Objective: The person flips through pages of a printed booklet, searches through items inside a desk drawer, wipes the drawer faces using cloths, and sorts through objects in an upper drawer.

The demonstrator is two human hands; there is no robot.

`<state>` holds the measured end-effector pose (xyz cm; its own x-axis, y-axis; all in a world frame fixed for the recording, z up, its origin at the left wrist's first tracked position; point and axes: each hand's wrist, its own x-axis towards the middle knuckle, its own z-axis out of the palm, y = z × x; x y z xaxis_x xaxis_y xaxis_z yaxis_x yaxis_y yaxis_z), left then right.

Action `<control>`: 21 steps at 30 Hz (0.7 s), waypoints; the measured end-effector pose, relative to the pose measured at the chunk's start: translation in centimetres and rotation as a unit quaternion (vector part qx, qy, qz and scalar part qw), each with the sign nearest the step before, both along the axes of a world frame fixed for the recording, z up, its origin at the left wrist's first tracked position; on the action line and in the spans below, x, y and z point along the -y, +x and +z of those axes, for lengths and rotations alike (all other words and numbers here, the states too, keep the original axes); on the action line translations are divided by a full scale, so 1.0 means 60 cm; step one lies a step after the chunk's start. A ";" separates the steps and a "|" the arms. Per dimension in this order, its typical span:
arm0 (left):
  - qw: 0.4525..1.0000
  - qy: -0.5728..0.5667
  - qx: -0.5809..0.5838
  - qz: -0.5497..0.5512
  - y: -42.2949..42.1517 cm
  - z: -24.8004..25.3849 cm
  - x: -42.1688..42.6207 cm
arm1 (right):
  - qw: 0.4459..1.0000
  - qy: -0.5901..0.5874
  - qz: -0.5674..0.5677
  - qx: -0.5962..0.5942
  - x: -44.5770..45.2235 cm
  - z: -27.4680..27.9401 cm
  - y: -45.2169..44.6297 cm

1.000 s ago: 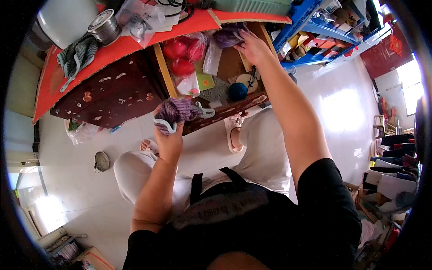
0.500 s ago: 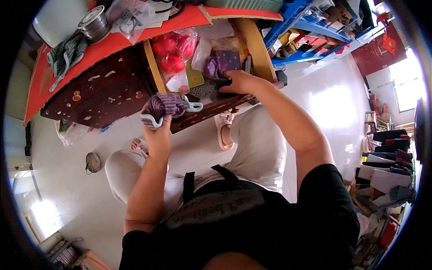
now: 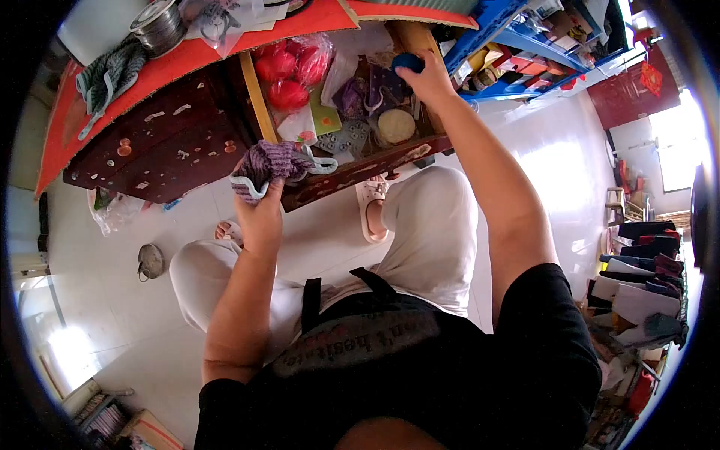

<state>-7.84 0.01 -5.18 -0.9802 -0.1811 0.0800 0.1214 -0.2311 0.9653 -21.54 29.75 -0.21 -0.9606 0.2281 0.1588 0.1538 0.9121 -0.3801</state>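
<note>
Hands (image 3: 435,81) partly hide purple knitting (image 3: 276,160), left, and blue ball (image 3: 406,63), right.

Blue shelf (image 3: 481,36) (crowded), silvery spool (image 3: 161,36), round dish (image 3: 151,261)

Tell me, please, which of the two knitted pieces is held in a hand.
The purple knitted piece, held in the left hand; the grey-green one lies on the red tabletop.
</note>
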 end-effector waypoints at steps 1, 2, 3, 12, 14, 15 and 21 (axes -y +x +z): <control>1.000 0.001 0.001 0.000 0.000 -0.002 0.000 | 0.996 -0.075 -0.016 0.051 -0.005 -0.001 -0.020; 1.000 0.020 0.006 -0.005 -0.001 -0.003 0.001 | 0.983 -0.149 -0.034 0.101 -0.013 -0.004 -0.030; 0.999 0.038 0.010 -0.011 -0.001 -0.004 0.000 | 0.983 -0.149 -0.036 0.101 -0.005 0.001 -0.028; 0.997 0.066 0.033 -0.012 -0.003 0.013 0.000 | 0.843 -0.515 -0.091 -0.124 0.024 -0.027 -0.106; 0.997 0.064 0.034 -0.023 -0.001 0.014 -0.003 | 0.822 -0.556 -0.059 -0.108 0.014 -0.030 -0.117; 0.997 0.073 0.024 -0.021 -0.002 0.020 -0.005 | 0.822 -0.560 -0.047 -0.091 0.002 -0.040 -0.127; 0.996 0.059 0.068 -0.022 0.000 0.013 0.002 | 0.981 0.038 0.193 -0.001 -0.094 -0.082 -0.139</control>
<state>-7.81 -0.11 -4.39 -0.9877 -0.1380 -0.0729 -0.0209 -0.3459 0.9380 -29.85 35.36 -5.13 -0.9728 -0.1643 0.1634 -0.2087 0.9277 -0.3096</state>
